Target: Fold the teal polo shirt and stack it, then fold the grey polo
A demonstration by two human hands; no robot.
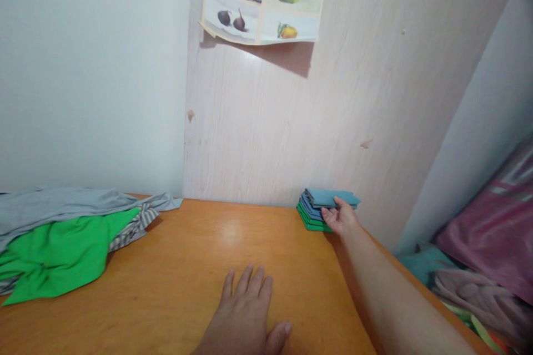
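At the far right of the table, my right hand (342, 218) grips a folded light blue cloth (327, 197), the thumb on top and the fingers under its near edge. The cloth lies on or just over a stack of folded cloths (310, 223), blue above and green below; whether it touches the stack I cannot tell. My left hand (247, 305) rests palm down at the near middle of the table, fingers spread, with nothing in it.
A loose heap at the left holds a bright green cloth (62, 258), a grey cloth (75, 203) and a striped cloth (135, 227). The orange wooden table (187, 244) meets the wall. Fruit pictures (262, 3) hang above. Pink fabric (491, 227) lies beyond the right edge.
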